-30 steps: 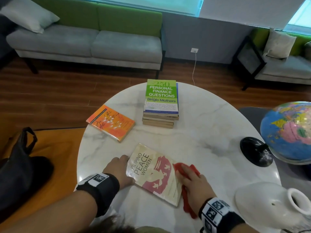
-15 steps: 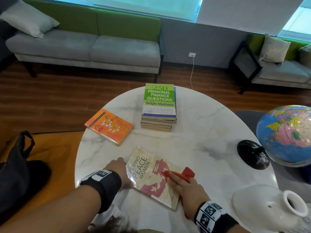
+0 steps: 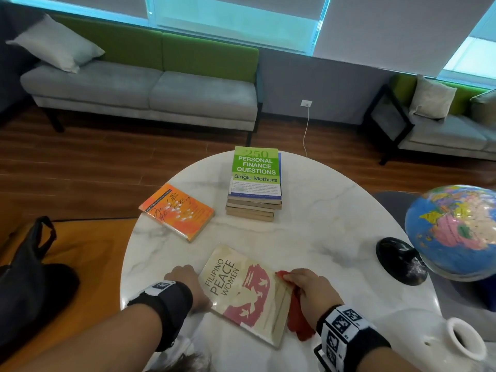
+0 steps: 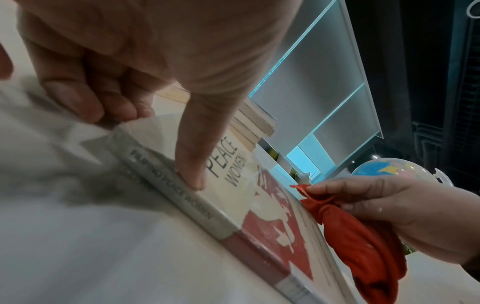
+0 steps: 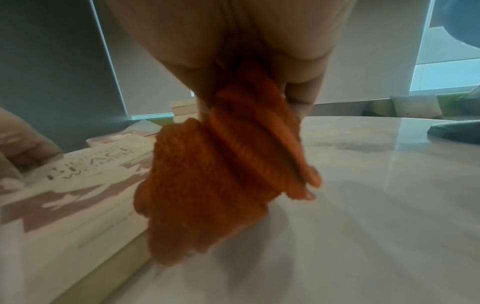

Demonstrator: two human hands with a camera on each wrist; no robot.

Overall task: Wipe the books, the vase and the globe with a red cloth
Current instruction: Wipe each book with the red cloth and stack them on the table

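Note:
The book "Filipino Peace Women" (image 3: 241,291) lies flat at the near edge of the white marble table (image 3: 322,210). My left hand (image 3: 185,285) holds it at the spine: the thumb (image 4: 192,164) presses the cover and the fingers curl against the edge. My right hand (image 3: 311,291) grips the bunched red cloth (image 3: 298,318) against the book's right page edge; the cloth (image 5: 207,174) hangs down to the table. An orange book (image 3: 177,210) and a stack of books (image 3: 255,183) lie farther back. The globe (image 3: 456,229) stands at right, the white vase (image 3: 429,345) at near right.
The globe's black base (image 3: 400,260) sits on the table's right side. A black bag (image 3: 26,277) rests on an orange seat to the left. Grey and green sofas line the far wall across a wooden floor.
My right hand slid the cloth onto the middle of the cover, then back to the book's right edge. The left hand stays at the spine.

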